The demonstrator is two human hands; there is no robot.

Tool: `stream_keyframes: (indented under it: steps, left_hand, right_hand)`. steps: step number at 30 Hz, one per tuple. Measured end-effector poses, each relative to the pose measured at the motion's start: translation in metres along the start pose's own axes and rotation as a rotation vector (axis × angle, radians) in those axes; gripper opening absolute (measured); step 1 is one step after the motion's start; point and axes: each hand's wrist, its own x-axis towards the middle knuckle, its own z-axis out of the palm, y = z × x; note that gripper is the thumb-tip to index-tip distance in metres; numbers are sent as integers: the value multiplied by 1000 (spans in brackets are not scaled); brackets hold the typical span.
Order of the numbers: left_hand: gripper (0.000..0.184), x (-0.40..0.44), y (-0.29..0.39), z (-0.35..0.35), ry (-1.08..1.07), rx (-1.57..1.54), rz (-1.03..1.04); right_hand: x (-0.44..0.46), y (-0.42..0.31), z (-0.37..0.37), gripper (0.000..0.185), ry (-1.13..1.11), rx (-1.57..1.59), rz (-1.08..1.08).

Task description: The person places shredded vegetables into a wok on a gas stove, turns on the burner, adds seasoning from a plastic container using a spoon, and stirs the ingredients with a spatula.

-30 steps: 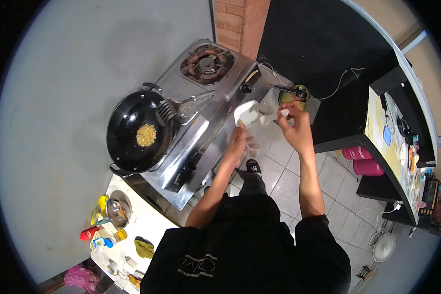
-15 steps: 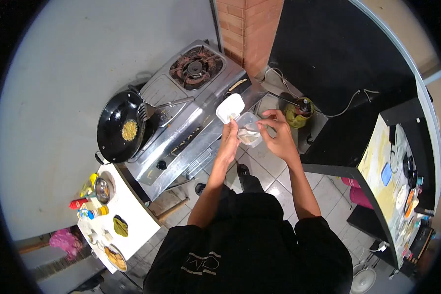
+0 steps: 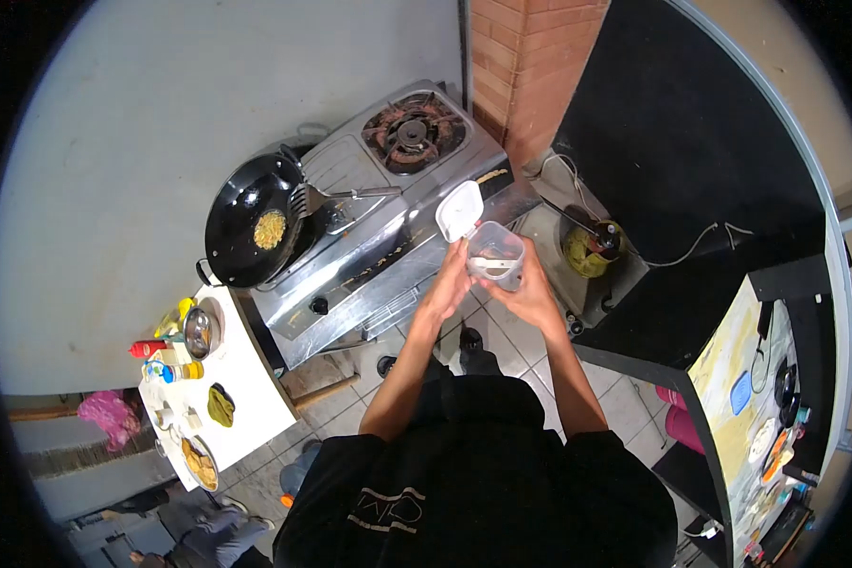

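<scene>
Both hands are around a clear plastic container (image 3: 498,248) in front of the stove. A white spoon (image 3: 490,264) lies inside it. My left hand (image 3: 451,278) is closed at the container's left side, by the raised white lid (image 3: 460,210). My right hand (image 3: 532,292) wraps its right side and lower edge. A black wok (image 3: 237,241) sits on the left burner with chopped yellowish food (image 3: 270,229) in it. A metal slotted spatula (image 3: 350,194) rests across the wok's rim, its handle over the stove.
Right of the stove (image 3: 350,275) is a pot with yellow-green contents (image 3: 587,254). A white table (image 3: 256,398) at lower left bears a metal bowl (image 3: 199,331), bottles and a green cloth (image 3: 221,405). Another person's legs (image 3: 232,540) show at bottom left.
The white spoon, earlier in my right hand, now lies in the container. My right hand has come down from above and closed around the container's side. The view has shifted.
</scene>
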Motion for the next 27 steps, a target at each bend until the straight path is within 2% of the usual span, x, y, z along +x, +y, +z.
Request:
stream_keyframes:
  steps: [4,6,7,9,10,11,13,14,18,21,22,23,25,26,27]
  left_hand:
    - [77,-8,0,-24,-100,-117,70]
    - [75,-14,5,-32,-29,-543,-59]
    - [75,-17,5,-37,-18,-544,-44]
    - [69,-25,0,-48,167,-278,-82]
    - [61,-29,0,-54,183,-286,-107]
    - [61,-33,-1,-59,195,-289,-97]
    - [54,-44,15,-52,297,-43,-128]
    - [55,-47,15,-55,357,-28,-144]
    - [49,-82,33,-69,453,-61,-123]
    - [50,-126,42,-94,545,-169,-111]
    - [52,-145,45,-98,607,-171,-68]
    - [52,-165,45,-109,631,-185,-46]
    - [54,-210,40,-138,787,-242,13]
    - [54,-233,38,-154,857,-257,19]
    - [53,-259,28,-178,850,-288,100]
  right_hand:
    - [11,11,-1,70,-135,208,66]
    - [20,15,3,71,-217,232,72]
    - [23,16,6,72,-282,257,89]
    - [27,15,14,74,-361,306,121]
    - [30,13,18,75,-421,349,157]
    - [33,16,22,75,-437,351,155]
    - [36,30,38,78,-551,333,145]
    - [35,36,47,80,-533,317,128]
    - [47,9,75,81,-699,139,-14]
    - [42,-12,109,85,-793,115,-20]
    - [38,-17,126,83,-812,54,-129]
    - [34,-23,142,83,-845,52,-142]
    - [24,-45,178,75,-962,-4,-69]
    - [15,-42,201,67,-996,48,44]
    - [7,-45,223,67,-1040,39,31]
